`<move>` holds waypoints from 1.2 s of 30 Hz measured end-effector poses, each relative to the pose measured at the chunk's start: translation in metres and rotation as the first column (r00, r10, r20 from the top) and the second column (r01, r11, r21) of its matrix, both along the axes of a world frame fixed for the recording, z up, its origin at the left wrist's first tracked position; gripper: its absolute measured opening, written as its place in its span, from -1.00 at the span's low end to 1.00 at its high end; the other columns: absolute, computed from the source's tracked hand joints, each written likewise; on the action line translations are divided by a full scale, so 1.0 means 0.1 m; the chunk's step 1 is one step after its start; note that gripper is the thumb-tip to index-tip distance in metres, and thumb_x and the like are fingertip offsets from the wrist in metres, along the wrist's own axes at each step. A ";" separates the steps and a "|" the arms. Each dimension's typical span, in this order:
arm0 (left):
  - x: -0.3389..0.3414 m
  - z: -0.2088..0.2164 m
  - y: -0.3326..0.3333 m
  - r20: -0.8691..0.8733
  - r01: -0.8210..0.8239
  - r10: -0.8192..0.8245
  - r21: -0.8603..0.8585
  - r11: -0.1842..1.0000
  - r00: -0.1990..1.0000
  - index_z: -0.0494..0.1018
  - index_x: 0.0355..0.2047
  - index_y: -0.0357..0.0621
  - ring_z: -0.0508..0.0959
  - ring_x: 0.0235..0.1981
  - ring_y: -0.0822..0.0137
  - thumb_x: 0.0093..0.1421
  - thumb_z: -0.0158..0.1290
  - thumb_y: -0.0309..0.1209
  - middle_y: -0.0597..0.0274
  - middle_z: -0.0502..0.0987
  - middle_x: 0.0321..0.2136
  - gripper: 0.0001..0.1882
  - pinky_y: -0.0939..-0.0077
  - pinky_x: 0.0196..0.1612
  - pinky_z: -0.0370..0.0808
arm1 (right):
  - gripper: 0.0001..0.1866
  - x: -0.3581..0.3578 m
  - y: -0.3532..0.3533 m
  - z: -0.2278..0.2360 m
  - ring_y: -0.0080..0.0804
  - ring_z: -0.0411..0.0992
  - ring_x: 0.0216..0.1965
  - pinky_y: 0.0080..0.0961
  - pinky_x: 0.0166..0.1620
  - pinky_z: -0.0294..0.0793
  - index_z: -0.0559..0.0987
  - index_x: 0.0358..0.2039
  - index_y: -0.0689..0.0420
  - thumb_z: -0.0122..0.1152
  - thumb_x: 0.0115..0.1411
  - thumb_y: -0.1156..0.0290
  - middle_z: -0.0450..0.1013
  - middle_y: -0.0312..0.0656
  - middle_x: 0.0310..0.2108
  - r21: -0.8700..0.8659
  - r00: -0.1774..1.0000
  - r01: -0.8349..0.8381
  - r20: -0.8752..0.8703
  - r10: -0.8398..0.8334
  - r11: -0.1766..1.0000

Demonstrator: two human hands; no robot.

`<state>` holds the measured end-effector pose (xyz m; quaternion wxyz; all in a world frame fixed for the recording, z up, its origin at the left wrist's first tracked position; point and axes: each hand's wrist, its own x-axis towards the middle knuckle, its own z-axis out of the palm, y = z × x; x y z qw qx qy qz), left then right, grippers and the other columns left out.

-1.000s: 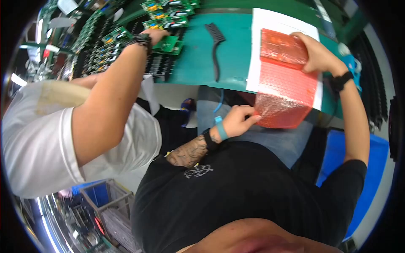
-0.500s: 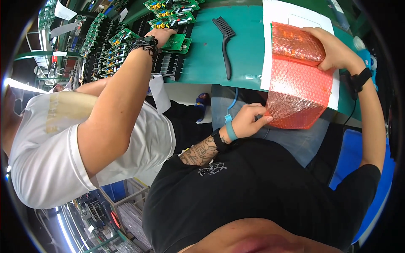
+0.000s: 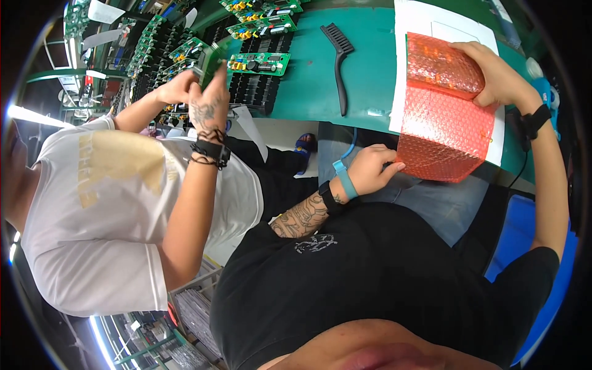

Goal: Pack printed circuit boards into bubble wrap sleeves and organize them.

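Note:
A translucent red sheet of bubble wrap [image 3: 447,132] hangs over the near edge of the bench. Its far part is folded into a thick bundle [image 3: 445,66]; what lies inside cannot be made out. My right hand [image 3: 498,80] grips the bundle's right end, thumb on the near side and fingers over the top. With thumb and fingers, my left hand [image 3: 373,169] pinches the sheet's lower left edge. Under the wrap lies a white board [image 3: 422,18]. A black brush [image 3: 341,68] rests on the green bench to the left of it.
At my left a co-worker in a white shirt [image 3: 123,216] handles a green circuit board [image 3: 211,63] with both hands. Several circuit boards [image 3: 259,63] stand in black racks [image 3: 256,92] there. A blue bin [image 3: 512,231] is at my right side.
The sheet's lower left corner, stretched and creased before, now lies flatter, with my left hand still at its edge. The co-worker has lifted a circuit board from the rack area.

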<state>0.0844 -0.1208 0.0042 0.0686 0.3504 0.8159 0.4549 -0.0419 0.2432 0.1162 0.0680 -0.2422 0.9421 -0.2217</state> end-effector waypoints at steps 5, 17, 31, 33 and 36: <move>0.03 0.12 -0.06 0.016 0.033 -0.034 0.040 0.999 0.999 0.62 -0.36 -0.27 0.57 -0.40 -0.02 0.24 0.27 -0.41 -0.04 0.57 -0.47 -0.85 0.20 -0.33 0.49 | 0.19 -0.01 -0.02 0.03 0.02 0.31 0.28 -0.29 0.44 0.28 0.35 0.35 0.06 0.50 -0.49 0.61 0.38 -0.11 0.21 -0.012 1.000 0.003 0.001 -0.003 1.000; 0.03 0.14 -0.06 -0.082 -0.105 0.096 -0.112 0.988 0.992 0.60 -0.43 -0.23 0.58 -0.40 0.01 0.21 0.31 -0.38 0.03 0.57 -0.51 -0.82 0.19 -0.34 0.50 | 0.13 -0.01 -0.03 0.06 0.02 0.32 0.27 -0.26 0.39 0.30 0.37 0.34 0.07 0.43 -0.45 0.55 0.40 -0.10 0.19 -0.005 0.999 -0.021 -0.046 0.021 1.000; -0.69 0.95 0.61 -0.565 -0.315 0.345 0.153 0.936 0.750 0.57 -0.19 -0.16 0.52 -0.12 0.00 0.01 0.36 -0.41 0.07 0.54 -0.22 -0.66 0.08 -0.11 0.46 | 0.10 -0.11 0.06 -0.08 0.07 0.32 0.28 -0.23 0.39 0.29 0.34 0.35 0.16 0.46 -0.37 0.53 0.40 0.03 0.20 0.037 0.989 -0.085 -0.119 0.089 0.996; -0.69 0.84 0.69 -0.577 -0.293 0.332 0.162 0.942 0.747 0.56 -0.12 -0.16 0.51 -0.12 0.02 0.01 0.37 -0.40 0.09 0.52 -0.19 -0.60 0.10 -0.11 0.44 | 0.09 -0.10 0.00 -0.08 0.10 0.34 0.25 -0.20 0.35 0.35 0.33 0.37 0.13 0.49 -0.33 0.50 0.40 0.07 0.18 0.044 0.990 -0.060 -0.124 0.065 0.997; -0.66 0.62 0.79 -0.597 -0.250 0.258 0.099 0.963 0.759 0.54 -0.02 -0.16 0.50 -0.10 0.05 0.01 0.37 -0.38 0.11 0.51 -0.16 -0.51 0.14 -0.10 0.41 | 0.11 -0.05 -0.02 -0.06 0.11 0.34 0.24 -0.19 0.33 0.38 0.32 0.39 0.09 0.52 -0.31 0.50 0.39 0.07 0.18 0.068 0.994 -0.026 -0.106 0.033 0.997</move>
